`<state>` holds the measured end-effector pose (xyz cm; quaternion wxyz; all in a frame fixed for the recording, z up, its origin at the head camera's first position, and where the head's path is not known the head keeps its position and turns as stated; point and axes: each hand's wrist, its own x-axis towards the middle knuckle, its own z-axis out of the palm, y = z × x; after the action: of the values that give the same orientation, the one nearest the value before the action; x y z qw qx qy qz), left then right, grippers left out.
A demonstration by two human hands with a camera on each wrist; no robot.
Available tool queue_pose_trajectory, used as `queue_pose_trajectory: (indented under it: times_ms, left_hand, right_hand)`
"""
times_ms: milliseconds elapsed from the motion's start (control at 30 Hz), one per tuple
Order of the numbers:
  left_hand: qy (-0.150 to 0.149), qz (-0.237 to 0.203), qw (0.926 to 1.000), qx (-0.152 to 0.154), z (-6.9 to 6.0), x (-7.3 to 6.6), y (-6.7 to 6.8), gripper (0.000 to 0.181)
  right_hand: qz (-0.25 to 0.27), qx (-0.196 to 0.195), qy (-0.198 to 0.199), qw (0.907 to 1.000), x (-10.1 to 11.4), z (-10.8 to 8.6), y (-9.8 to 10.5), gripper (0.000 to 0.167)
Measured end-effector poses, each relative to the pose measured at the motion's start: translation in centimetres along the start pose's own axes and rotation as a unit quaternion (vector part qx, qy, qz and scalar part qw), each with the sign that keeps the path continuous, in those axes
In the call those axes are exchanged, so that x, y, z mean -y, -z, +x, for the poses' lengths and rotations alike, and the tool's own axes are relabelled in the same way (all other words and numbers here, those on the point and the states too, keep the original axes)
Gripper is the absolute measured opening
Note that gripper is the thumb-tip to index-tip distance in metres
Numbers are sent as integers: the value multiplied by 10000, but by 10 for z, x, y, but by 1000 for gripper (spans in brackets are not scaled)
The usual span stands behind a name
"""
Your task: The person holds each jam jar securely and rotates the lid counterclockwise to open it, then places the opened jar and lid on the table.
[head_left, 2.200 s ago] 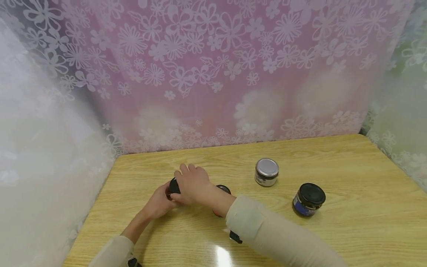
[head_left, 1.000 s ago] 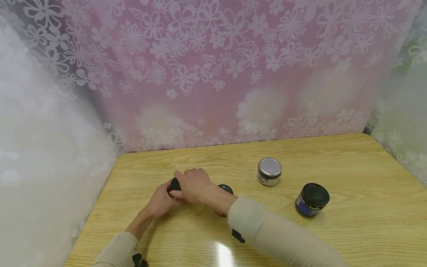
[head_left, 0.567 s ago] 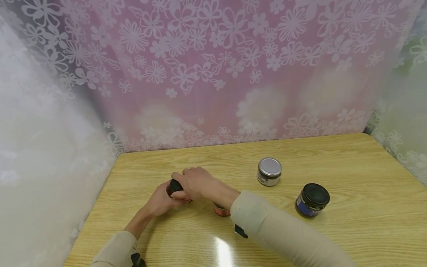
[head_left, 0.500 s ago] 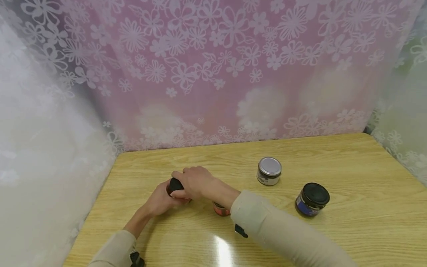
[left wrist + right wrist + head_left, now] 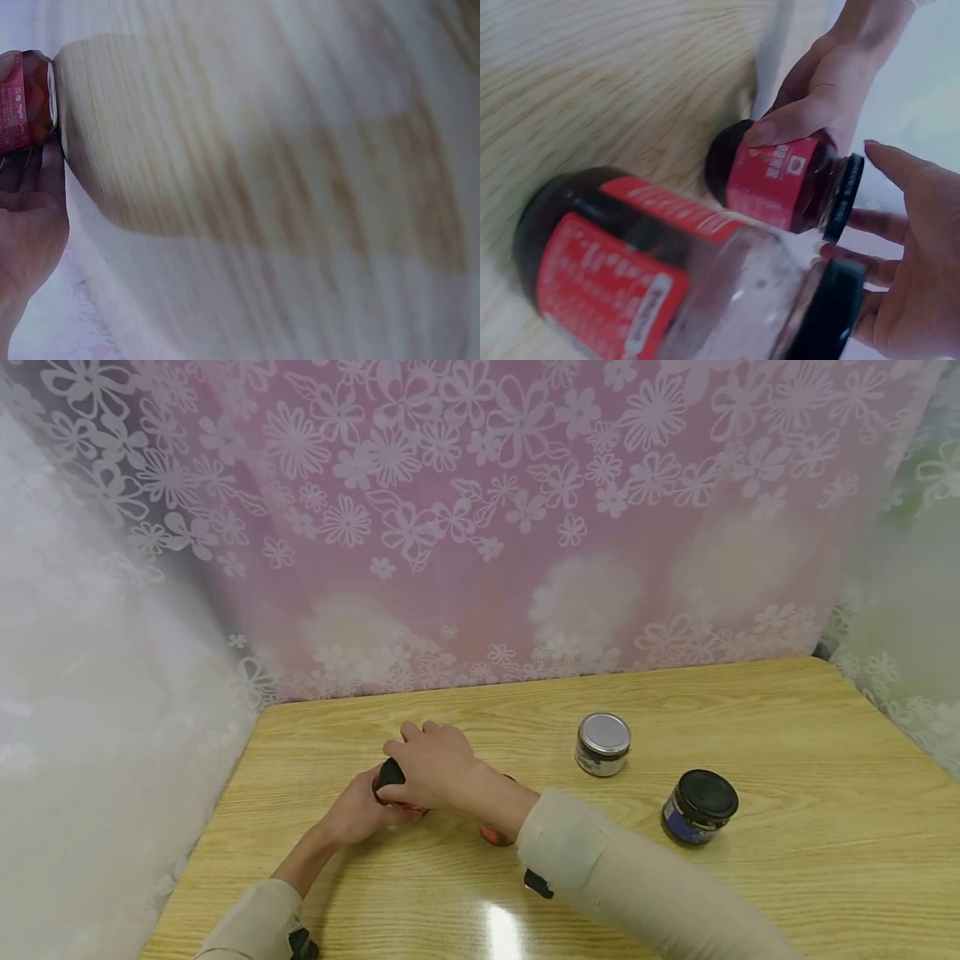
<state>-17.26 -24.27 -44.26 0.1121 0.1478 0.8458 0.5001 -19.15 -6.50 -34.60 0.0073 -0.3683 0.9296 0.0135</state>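
Note:
My left hand (image 5: 356, 810) grips a small glass jar (image 5: 769, 180) with a red label, around its body. The jar's black lid (image 5: 845, 196) is on it, and my right hand (image 5: 435, 768) holds the lid's rim between thumb and fingertips. In the right wrist view the right palm stands apart from the lid's top. The left wrist view shows the jar's lower end with reddish contents, close to the table, and left fingers beneath it. Much of the jar is hidden behind both hands in the head view.
Under my right forearm stands a second, bigger-looking red-label jar (image 5: 615, 277) with a dark lid. Farther right on the wooden table (image 5: 787, 735) are a silver-lidded jar (image 5: 602, 745) and a black-lidded jar (image 5: 699, 806) with a blue label. A pink floral curtain (image 5: 480, 568) hangs behind.
My right hand has shifted its fingers on the lid and risen slightly, its knuckles now more spread. The left hand keeps hold of the jar in nearly the same place.

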Motion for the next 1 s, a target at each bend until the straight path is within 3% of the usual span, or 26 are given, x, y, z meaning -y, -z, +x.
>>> queue_pose_trajectory:
  times_ms: [300, 733, 1000]
  left_hand:
    - [-65, 6, 10000, 18, 0, 1, 0, 54]
    - [-117, -12, 9998, 168, 0, 1, 1, 52]
    - [-121, 49, 9998, 131, -1, -1, 0, 51]
  right_hand:
    - [111, 447, -463, 9979, 13, 0, 7, 53]
    - [451, 531, 176, 9974, 4, 3, 12, 44]
    - [604, 654, 349, 9954, 1, 5, 15, 43]
